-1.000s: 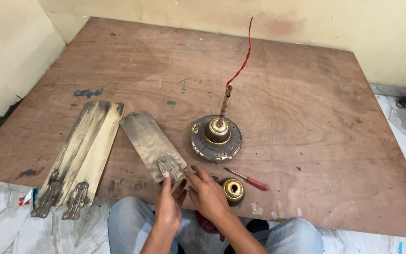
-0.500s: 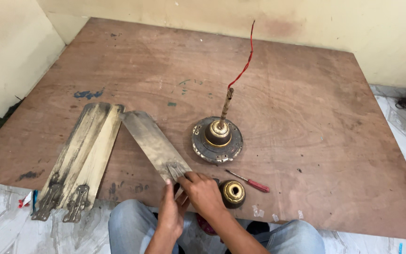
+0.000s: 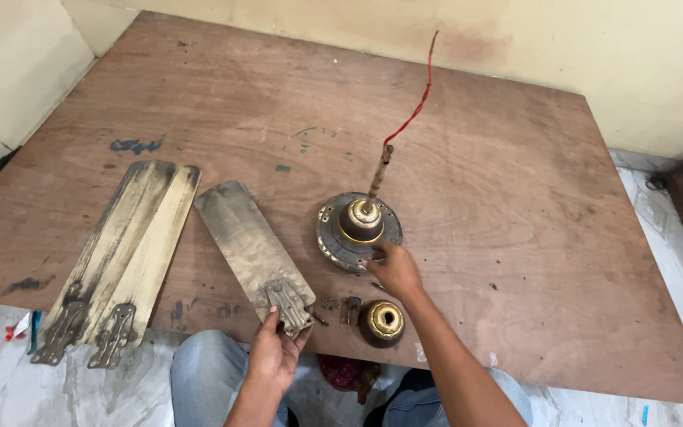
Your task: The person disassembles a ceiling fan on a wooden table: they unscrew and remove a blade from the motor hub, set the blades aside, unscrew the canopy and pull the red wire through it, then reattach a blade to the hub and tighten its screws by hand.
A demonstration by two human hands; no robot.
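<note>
The left hand (image 3: 274,352) grips the metal bracket end of a dirty fan blade (image 3: 247,241) at the near edge of the wooden board (image 3: 515,198), fingers curled round it; the blade runs away toward the board's middle; the right hand (image 3: 393,269) rests its fingers, loosely bent, on the near rim of the fan motor (image 3: 357,229), holding nothing closed; a brass cup (image 3: 381,323) sits just beside that wrist near the edge; two more blades (image 3: 120,253) lie together toward the near left corner; a red wire (image 3: 416,111) rises from the motor's rod.
</note>
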